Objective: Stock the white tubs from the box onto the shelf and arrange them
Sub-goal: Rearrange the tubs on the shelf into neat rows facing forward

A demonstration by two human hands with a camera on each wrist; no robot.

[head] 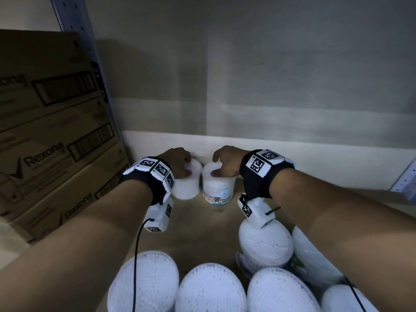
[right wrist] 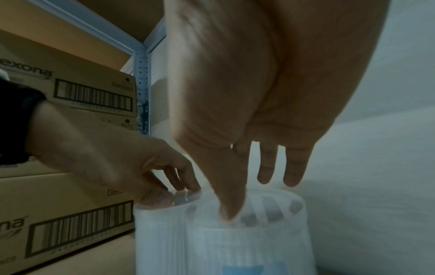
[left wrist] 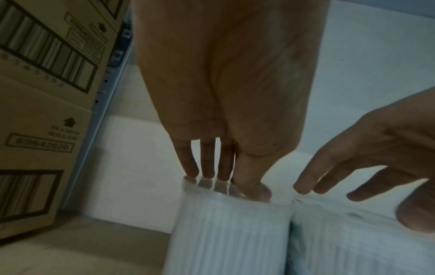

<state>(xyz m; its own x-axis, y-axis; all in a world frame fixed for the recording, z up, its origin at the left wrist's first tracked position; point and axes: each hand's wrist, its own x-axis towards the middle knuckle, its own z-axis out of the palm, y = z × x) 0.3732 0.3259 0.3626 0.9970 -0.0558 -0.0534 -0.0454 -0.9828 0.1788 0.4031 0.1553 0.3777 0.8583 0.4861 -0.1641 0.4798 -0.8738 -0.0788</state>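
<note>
Two white tubs stand side by side, touching, at the back of the shelf. My left hand is over the left tub. In the left wrist view its straight fingertips and thumb rest on that tub's clear lid. My right hand is over the right tub, which has a picture label. Only the right thumb touches its lid in the right wrist view. The other fingers hang spread just above the right tub.
Stacked Rexona cardboard boxes fill the left, behind a perforated metal shelf post. Several more white tubs crowd the near part of the brown shelf board. A pale wall closes the back.
</note>
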